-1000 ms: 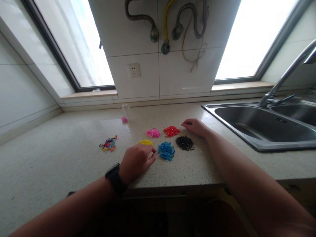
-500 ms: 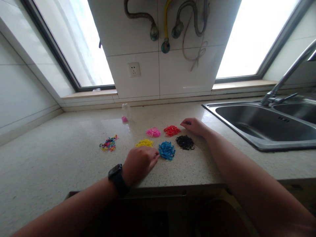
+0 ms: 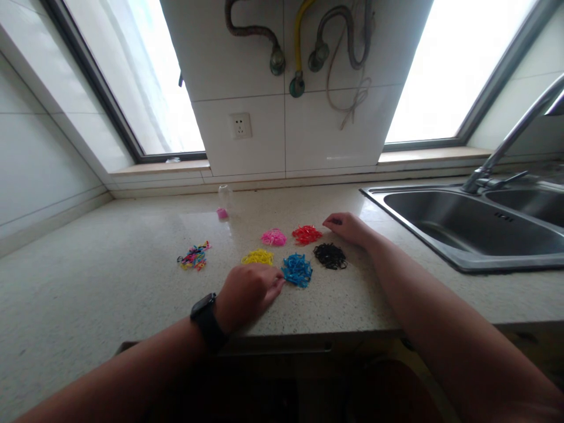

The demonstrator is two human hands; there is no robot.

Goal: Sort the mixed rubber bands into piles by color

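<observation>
Small rubber bands lie sorted by colour in loose piles on the speckled counter. My left hand (image 3: 251,294), with a black watch (image 3: 207,317) on its wrist, rests knuckles up and fingers pinched together. Its fingertips touch the left edge of the blue pile (image 3: 298,270); what they may hold is hidden. Behind that hand is the yellow pile (image 3: 259,256), partly covered. My right hand (image 3: 346,227) lies closed just right of the red pile (image 3: 307,234), apart from it. Nearer to me sits the black pile (image 3: 330,256). A pink pile (image 3: 274,237) is left of the red one.
A mixed-colour heap of bands (image 3: 194,256) lies farther left. A clear bottle with a pink lid (image 3: 224,202) stands toward the wall. At the right is a steel sink (image 3: 467,258) with a faucet (image 3: 497,153). The counter's front edge (image 3: 317,335) runs below my hands.
Hardly anything differs. My left fingertips stay at the blue pile, whose left edge seems slightly nearer them. My right hand keeps its place, and the view has shifted a little.
</observation>
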